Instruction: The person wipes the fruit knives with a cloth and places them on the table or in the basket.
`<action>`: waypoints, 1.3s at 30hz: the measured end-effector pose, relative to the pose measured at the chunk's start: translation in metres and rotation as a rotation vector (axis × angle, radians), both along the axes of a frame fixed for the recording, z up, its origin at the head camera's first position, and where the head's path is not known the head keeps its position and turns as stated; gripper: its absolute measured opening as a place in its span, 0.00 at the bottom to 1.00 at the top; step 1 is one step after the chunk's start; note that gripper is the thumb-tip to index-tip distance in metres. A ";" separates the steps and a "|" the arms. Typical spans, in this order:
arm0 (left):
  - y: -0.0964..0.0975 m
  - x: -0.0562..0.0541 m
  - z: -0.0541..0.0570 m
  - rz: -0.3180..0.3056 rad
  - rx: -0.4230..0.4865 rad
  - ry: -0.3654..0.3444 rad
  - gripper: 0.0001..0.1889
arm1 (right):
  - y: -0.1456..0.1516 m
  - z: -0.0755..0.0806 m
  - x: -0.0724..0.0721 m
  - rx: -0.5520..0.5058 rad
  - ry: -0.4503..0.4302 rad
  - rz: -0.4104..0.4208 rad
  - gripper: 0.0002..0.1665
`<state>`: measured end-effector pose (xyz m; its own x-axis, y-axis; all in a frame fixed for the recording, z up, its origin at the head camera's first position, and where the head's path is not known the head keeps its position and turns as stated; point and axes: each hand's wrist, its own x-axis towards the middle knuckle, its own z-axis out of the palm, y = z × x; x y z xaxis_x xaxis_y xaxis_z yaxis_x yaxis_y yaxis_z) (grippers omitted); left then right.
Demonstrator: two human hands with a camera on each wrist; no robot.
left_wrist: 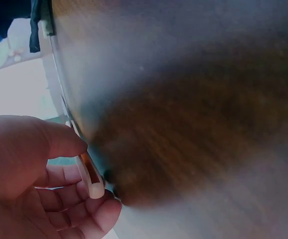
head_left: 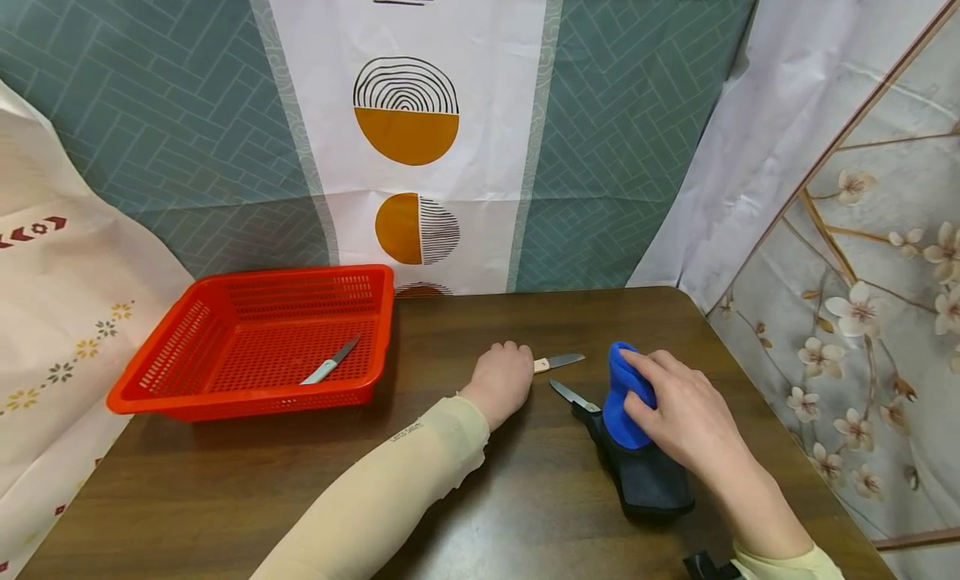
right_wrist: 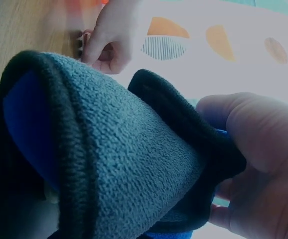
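My left hand (head_left: 502, 380) pinches the cream handle of a small knife (head_left: 564, 361), its blade pointing right over the wooden table. The left wrist view shows the thumb on the knife handle (left_wrist: 90, 175) and fingers beneath. My right hand (head_left: 686, 413) grips the upright blue part of a black-and-blue fabric piece (head_left: 628, 405), thumb on the near side. The right wrist view shows its fuzzy grey face (right_wrist: 129, 144), with black edging and a blue inside. A second knife (head_left: 576, 395) lies at its left edge, blade toward the upper left, its handle mostly hidden.
On the table's left stands a red plastic basket (head_left: 375, 372), with a pale-handled knife (head_left: 330, 363) inside. Patterned cloths (head_left: 480, 147) hang behind the table and along both sides. A black strap (head_left: 708, 566) shows near my right wrist.
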<state>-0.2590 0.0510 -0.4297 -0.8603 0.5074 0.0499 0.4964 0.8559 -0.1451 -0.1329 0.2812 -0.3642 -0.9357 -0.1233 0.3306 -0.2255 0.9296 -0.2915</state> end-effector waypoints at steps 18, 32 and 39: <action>-0.018 0.011 0.015 0.043 -0.015 -0.042 0.10 | -0.013 0.003 -0.005 0.008 -0.007 0.032 0.34; -0.054 0.030 0.027 0.023 0.163 0.058 0.07 | -0.030 0.007 -0.011 -0.007 -0.001 0.066 0.34; -0.079 0.040 0.027 -0.019 0.223 0.174 0.06 | -0.043 0.009 -0.014 -0.014 -0.008 0.086 0.34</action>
<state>-0.2192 -0.0281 -0.4030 -0.8195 0.4829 0.3085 0.4965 0.8672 -0.0384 -0.1465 0.2380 -0.3552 -0.9246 -0.1985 0.3252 -0.3016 0.9028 -0.3066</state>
